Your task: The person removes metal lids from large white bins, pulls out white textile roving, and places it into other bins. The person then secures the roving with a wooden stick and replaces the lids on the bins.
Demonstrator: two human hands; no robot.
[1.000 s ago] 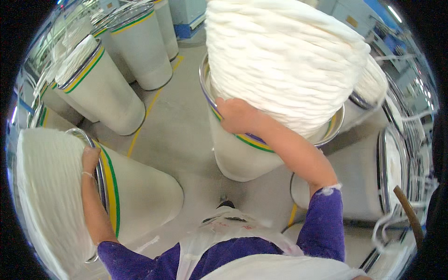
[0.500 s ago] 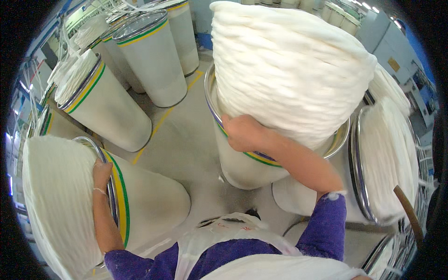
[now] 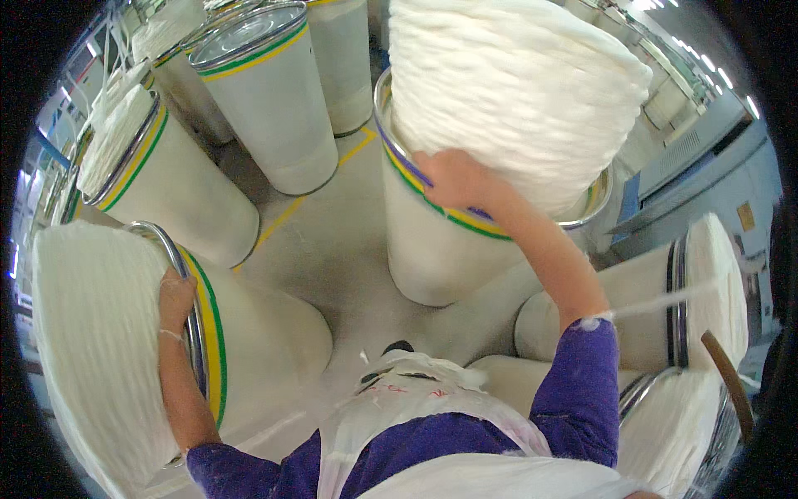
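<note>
Left hand (image 3: 177, 301) on the left can (image 3: 270, 333), right hand (image 3: 459, 179) on the right can (image 3: 440, 262).
Left fingers curl over the metal rim (image 3: 174, 252), beside a tall white coil (image 3: 96, 341) bulging past it; right fingers clench the near edge of the other can, just under its own white coil (image 3: 507, 91) (tips partly hidden at both hands, so how far they hook inside cannot be told). Rims probably suit the hold, being hard where soft strands would likely pull loose. Arms spread wide because the cans stand well apart, one at the person's left, the other ahead and slightly right. Whether the left can leans is uncertain. More cans (image 3: 270, 116) stand beyond a yellow floor line (image 3: 283, 220), which perhaps marks off their place.
</note>
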